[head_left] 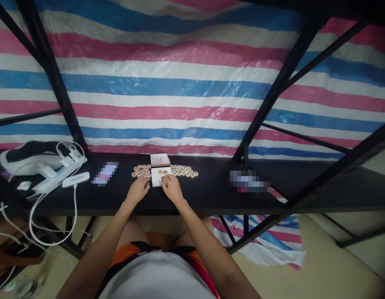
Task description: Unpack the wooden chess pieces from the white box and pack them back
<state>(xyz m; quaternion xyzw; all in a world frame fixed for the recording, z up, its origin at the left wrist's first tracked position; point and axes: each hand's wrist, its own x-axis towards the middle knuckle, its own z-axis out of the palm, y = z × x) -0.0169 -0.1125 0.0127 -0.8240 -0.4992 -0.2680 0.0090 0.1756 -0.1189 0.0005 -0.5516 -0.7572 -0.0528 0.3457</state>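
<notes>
On the black table [195, 195] lie two groups of small round wooden discs, one group on the left [142, 171] and one on the right [184, 170]. Between them sits a white box tray [159, 175] with a few discs inside, and behind it a second white box part [160, 159]. My left hand [138, 189] rests with its fingers curled next to the left discs, at the tray's left edge. My right hand [171, 186] touches the tray's front edge, fingertips bent on it; whether they pinch a disc is too small to see.
At the left end stand a white power strip with plugs and cables [60, 170], a white router-like device [75, 180] and a dark bag [27, 154]. Black metal frame bars [270, 104] rise from the table. A striped tarp [180, 83] hangs behind.
</notes>
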